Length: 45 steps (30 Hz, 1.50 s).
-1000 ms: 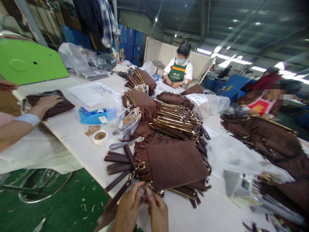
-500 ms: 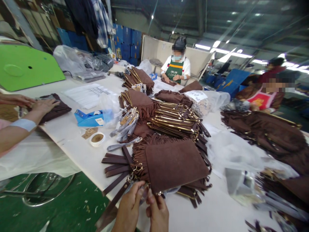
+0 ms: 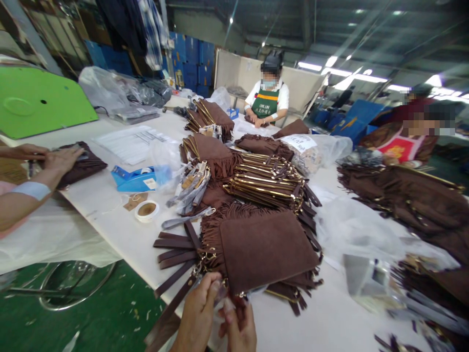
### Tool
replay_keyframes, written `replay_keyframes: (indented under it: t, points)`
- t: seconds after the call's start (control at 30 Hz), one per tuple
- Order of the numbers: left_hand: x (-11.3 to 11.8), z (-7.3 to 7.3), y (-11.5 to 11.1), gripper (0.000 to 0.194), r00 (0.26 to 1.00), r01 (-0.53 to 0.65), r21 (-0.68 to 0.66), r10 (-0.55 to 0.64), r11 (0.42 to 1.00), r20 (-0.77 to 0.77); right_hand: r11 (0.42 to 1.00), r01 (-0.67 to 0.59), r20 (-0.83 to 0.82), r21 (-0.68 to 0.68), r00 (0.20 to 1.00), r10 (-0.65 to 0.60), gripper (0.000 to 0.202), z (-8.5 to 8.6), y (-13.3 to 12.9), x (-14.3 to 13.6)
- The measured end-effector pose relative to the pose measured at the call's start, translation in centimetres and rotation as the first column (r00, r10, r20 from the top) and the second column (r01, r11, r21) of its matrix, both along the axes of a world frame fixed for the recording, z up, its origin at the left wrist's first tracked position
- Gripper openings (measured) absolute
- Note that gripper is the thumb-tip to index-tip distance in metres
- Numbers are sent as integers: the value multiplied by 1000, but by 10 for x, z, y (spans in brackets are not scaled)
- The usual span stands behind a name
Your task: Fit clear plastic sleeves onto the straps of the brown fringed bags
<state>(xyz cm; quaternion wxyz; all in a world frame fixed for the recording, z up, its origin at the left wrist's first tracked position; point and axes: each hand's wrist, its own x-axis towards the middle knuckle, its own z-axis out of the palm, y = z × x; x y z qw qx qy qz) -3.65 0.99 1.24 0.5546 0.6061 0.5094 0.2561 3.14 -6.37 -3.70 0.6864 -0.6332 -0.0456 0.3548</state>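
At the near edge of a pile of brown fringed bags, my left hand (image 3: 198, 310) is closed, thumb against fingertips. Something small and partly see-through shows at its tips, too blurred to name. Close beside it, my right hand (image 3: 240, 325) has its fingers curled and thumb pressed in; what it pinches is hidden. Both are at the lower left corner of the top brown bag (image 3: 269, 249), which lies flat with fringe along its far and left edges. Brown straps (image 3: 178, 249) with gold clasps fan out left of the bag, and one long strap (image 3: 168, 313) hangs over the table edge.
Gold-edged bags (image 3: 266, 178) are stacked behind. To the left lie a tape roll (image 3: 147, 211), a blue tape dispenser (image 3: 134, 178) and a co-worker's hands (image 3: 60, 161) on a brown bag. Clear plastic (image 3: 355, 230) and more bags (image 3: 414, 200) lie right. Another person (image 3: 267, 95) works opposite.
My right hand has shifted slightly down, its fingers curling more. My left hand stays nearly in place. The co-worker's hand at left has slid a little left on its bag.
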Motion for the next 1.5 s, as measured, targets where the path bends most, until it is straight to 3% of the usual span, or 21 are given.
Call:
replay_keyframes:
  t: [0.33, 0.6, 0.77, 0.9, 1.03, 1.17, 1.27, 1.37, 1.5]
  points:
    - [8, 5, -1, 36, 984, -96, -148, 116, 984, 132, 989, -150, -78, -11, 986, 149, 59, 2, 3, 2]
    - [13, -8, -3, 35, 972, -117, -163, 147, 980, 185, 990, -142, -61, -5, 988, 141, 48, -13, 3, 11]
    - [9, -3, -1, 35, 977, -95, -128, 118, 987, 181, 992, -126, -213, 23, 969, 128, 46, -17, 2, 13]
    - [-12, -6, -4, 41, 977, -15, -121, 40, 993, 209, 992, -119, -262, 39, 957, 125, 44, -7, 2, 11]
    - [-40, -18, -16, 43, 938, 176, -184, -108, 967, 329, 995, -86, -270, 54, 958, 97, 37, 5, 4, 7]
    - [-52, -25, -30, 37, 863, 271, -306, -90, 913, 496, 996, -57, -320, 67, 944, 75, 38, 16, 8, 3]
    - [-48, -31, -35, 36, 844, 231, -424, 37, 876, 536, 991, -119, -285, 64, 949, 133, 38, 20, 5, 4]
    - [-42, -35, -36, 37, 852, 160, -506, 141, 847, 505, 965, -260, -187, 36, 947, 262, 48, 17, -10, 4]
    - [-39, -29, -37, 33, 892, 138, -439, 81, 888, 444, 903, -427, -68, -58, 904, 423, 53, 12, -33, -1]
